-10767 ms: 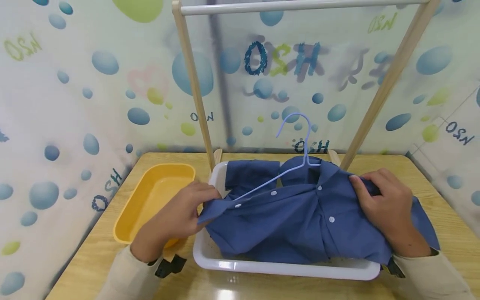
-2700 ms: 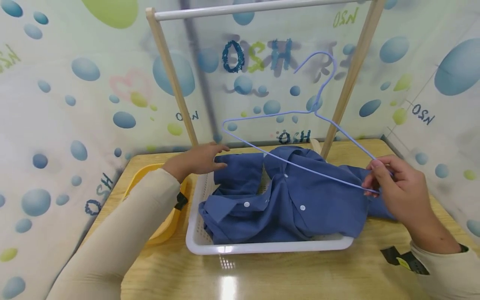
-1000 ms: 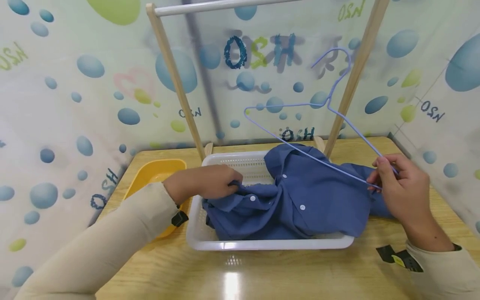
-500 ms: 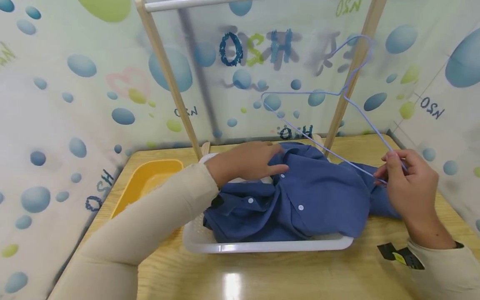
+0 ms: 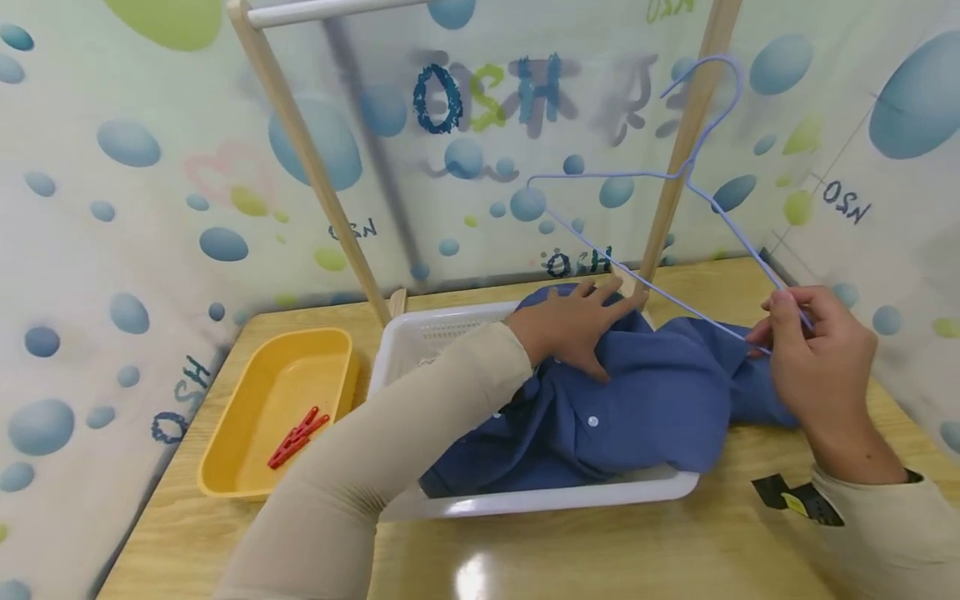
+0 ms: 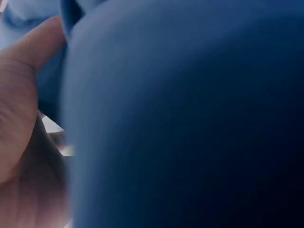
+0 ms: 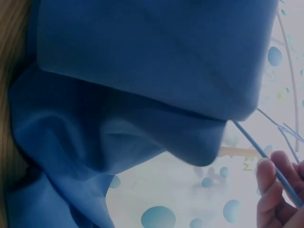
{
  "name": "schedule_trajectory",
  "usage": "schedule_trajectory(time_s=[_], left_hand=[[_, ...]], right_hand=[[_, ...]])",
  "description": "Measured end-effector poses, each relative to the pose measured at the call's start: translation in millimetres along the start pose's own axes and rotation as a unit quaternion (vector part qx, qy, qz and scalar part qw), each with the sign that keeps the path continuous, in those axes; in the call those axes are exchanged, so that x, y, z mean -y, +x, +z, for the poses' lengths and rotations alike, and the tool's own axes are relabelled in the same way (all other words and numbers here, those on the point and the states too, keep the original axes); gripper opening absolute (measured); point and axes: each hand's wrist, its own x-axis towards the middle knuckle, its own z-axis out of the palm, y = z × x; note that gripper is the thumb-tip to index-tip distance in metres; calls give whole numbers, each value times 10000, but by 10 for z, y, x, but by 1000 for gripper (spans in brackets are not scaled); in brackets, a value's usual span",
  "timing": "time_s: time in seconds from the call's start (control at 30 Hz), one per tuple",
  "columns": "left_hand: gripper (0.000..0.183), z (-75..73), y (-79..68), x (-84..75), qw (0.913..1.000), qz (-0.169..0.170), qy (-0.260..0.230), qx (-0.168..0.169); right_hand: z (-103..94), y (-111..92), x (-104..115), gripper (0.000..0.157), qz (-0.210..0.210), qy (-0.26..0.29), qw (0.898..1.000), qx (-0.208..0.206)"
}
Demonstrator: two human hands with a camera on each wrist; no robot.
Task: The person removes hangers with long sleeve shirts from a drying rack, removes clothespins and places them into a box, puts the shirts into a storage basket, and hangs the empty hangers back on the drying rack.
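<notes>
A blue buttoned shirt (image 5: 637,408) lies crumpled in a white basket (image 5: 555,500), one sleeve trailing over the right rim onto the table. My left hand (image 5: 581,329) rests with spread fingers on the shirt near its collar. The left wrist view is filled by shirt fabric (image 6: 190,118) with my thumb (image 6: 28,71) beside it. My right hand (image 5: 780,333) pinches the lower right corner of a light-blue wire hanger (image 5: 637,225), held tilted above the shirt with its hook up by the right post. The right wrist view shows the wire (image 7: 266,161) between my fingers (image 7: 268,190) below the shirt (image 7: 142,71).
A drying rack stands behind the basket, with a left wooden post (image 5: 315,175), a right post (image 5: 678,158) and a white top bar (image 5: 330,8). A yellow tray (image 5: 225,450) holding red clothespins (image 5: 298,436) sits at the left. Bubble-patterned walls enclose the wooden table (image 5: 675,550).
My left hand has moved from the shirt's left side in the basket to its collar area at the back. The right hand keeps holding the hanger, which has drifted right.
</notes>
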Motion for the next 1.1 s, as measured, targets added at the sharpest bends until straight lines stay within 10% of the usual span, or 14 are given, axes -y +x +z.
schedule_trajectory(time_s=[0.53, 0.77, 1.1], left_hand=[[63, 180, 6, -308, 9785, 236, 1780, -1010], [32, 204, 18, -370, 9701, 515, 1661, -1692], [40, 152, -38, -274, 9727, 748, 1184, -1852]], right_hand=[[-34, -5, 11, 14, 112, -331, 9994, 1], [-33, -9, -9, 14, -57, -172, 9998, -3], [-29, 22, -52, 16, -203, -358, 9991, -82]])
